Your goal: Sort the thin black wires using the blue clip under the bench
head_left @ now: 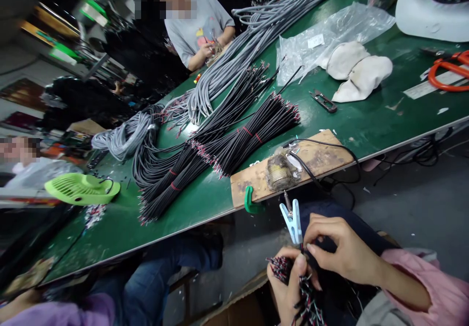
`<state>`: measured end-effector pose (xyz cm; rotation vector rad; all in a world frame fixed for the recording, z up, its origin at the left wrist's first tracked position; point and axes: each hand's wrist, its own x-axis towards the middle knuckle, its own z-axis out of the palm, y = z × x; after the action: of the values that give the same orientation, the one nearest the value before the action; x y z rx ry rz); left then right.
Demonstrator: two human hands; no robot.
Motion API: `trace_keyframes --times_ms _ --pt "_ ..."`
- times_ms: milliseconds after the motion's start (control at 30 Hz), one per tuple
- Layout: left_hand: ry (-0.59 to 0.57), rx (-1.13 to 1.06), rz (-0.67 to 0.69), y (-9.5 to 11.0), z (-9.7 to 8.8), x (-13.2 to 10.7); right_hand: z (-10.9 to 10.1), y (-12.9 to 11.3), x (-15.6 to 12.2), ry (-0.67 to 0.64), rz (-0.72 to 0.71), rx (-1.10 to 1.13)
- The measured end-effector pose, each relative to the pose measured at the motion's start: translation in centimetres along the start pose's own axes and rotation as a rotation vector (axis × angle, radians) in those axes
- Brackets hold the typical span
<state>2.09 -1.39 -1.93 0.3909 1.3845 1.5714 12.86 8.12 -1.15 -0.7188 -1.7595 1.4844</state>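
Observation:
My left hand (287, 284) is closed around a bunch of thin black cables (309, 299) whose stripped ends show red, white and black wires. My right hand (337, 248) meets it from the right, thumb and forefinger pinched at a wire below a light blue clothespin (293, 223); the exact fingertip contact is partly hidden. The clothespin's lower end is at that wire. Just above, a thin metal rod (287, 200) juts from a wrapped lump (280, 171) on a wooden board (326, 150), overlapping the clothespin in view.
A green clamp (249, 200) grips the board at the table edge. Tied black cable bundles (252, 133) and long grey cables (220, 79) cover the green table (370, 126). Snips (323, 101), white gloves (357, 70), orange-handled scissors (449, 72) and a fan (432, 13) lie right. Other people sit nearby.

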Motion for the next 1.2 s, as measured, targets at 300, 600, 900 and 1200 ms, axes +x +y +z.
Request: trace_keyframes --times_ms 300,600,900,1200 --pt "0.025 -0.027 -0.012 0.6 0.0 0.1 -0.1 -0.5 0.3 0.019 -0.165 0.001" --pt "-0.115 -0.165 0.071 1.7 -1.3 1.0 -1.1 0.9 1.1 -0.084 0.195 0.344" --pt "-0.355 0.185 0.394 3.4 -1.6 2.6 1.4 -0.8 5.2 -0.106 0.326 0.850" --pt "-0.118 0.084 0.303 2.2 0.1 2.7 1.4 -0.3 4.9 -0.117 0.353 1.015"
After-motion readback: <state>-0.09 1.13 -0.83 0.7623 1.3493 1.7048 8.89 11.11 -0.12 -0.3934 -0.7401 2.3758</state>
